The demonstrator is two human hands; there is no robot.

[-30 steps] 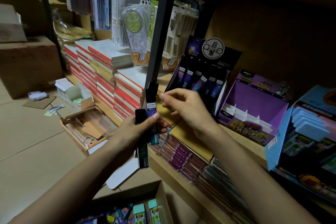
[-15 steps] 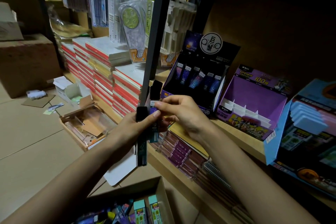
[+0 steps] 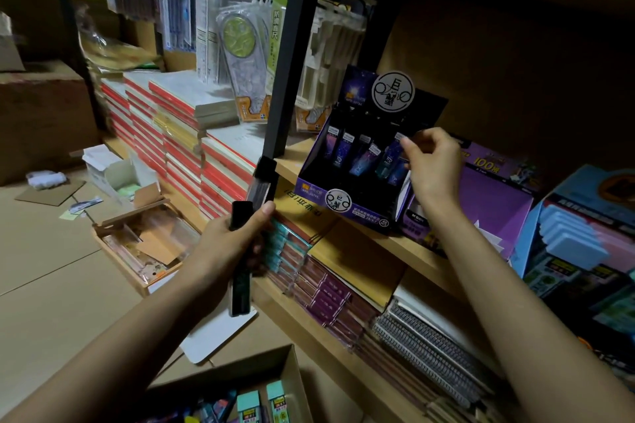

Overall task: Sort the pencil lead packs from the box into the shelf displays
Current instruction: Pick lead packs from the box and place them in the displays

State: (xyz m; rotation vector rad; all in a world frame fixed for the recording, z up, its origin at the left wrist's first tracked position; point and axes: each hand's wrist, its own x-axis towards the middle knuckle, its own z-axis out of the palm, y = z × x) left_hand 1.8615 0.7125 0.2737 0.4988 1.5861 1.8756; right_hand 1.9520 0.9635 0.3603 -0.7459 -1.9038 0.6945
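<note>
On the wooden shelf (image 3: 405, 245), the right hand (image 3: 433, 165) pinches the top of a lead pack (image 3: 398, 163) between thumb and fingertips. The pack is at the right end of the row in the dark display box (image 3: 343, 206); whether it is fully seated there I cannot tell. The left hand (image 3: 223, 247), lower and in front of the shelf edge, grips several dark lead packs (image 3: 240, 288), thumb pressed across them, with their ends sticking out above and below the fist. A purple display (image 3: 491, 206) stands just beside the dark one. The cardboard box (image 3: 292, 371) at the bottom holds more packs.
</note>
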